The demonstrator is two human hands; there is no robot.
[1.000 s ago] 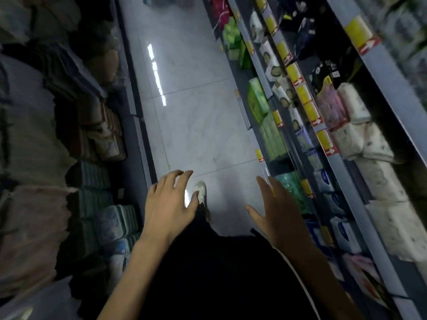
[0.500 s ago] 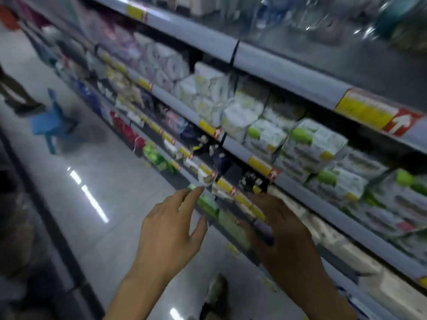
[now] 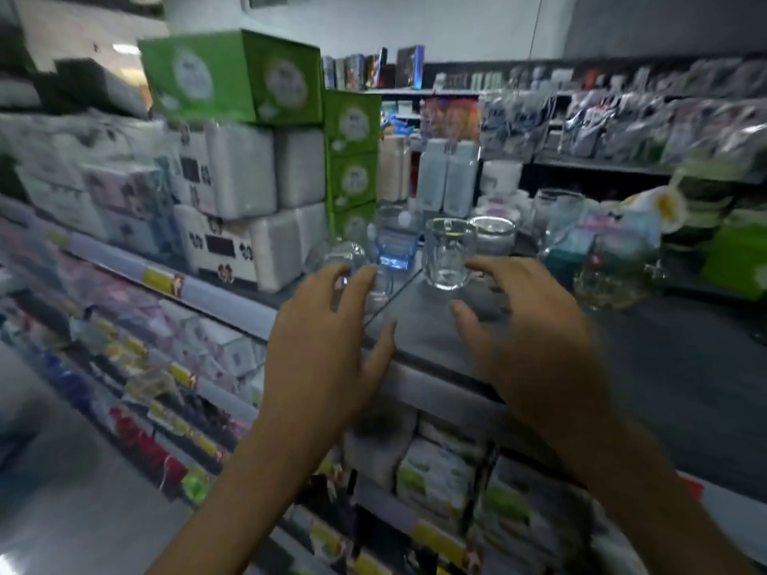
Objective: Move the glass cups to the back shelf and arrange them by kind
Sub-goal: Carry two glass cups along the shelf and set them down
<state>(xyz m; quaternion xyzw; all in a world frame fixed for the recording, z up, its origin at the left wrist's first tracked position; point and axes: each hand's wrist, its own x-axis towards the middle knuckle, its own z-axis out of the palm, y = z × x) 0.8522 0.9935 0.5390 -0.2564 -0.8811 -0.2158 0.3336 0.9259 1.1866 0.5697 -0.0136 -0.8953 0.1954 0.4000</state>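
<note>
Several glass cups stand on a dark shelf top (image 3: 436, 325). A clear gold-rimmed cup (image 3: 448, 253) is just beyond my right hand (image 3: 535, 338), whose spread fingers are close to it but apart from it. A small clear glass (image 3: 352, 263) with a handle sits right behind the fingertips of my left hand (image 3: 328, 346), also spread and empty. Farther back are a blue-tinted glass (image 3: 394, 242), a silvery-rimmed glass (image 3: 494, 236) and taller glasses (image 3: 556, 213). An ornate glass piece (image 3: 614, 271) stands to the right.
White tissue packs (image 3: 245, 238) and green boxes (image 3: 352, 159) are stacked left of the cups. White containers (image 3: 446, 176) stand behind them. Lower shelves with yellow price tags (image 3: 178, 375) run down the left, beside the grey aisle floor (image 3: 62, 491). Farther shelves (image 3: 622, 126) hold packaged goods.
The view has swung up from the aisle floor and lower shelves to the shelf top with the glasses. Both hands have risen and reached forward toward the cups, still empty.
</note>
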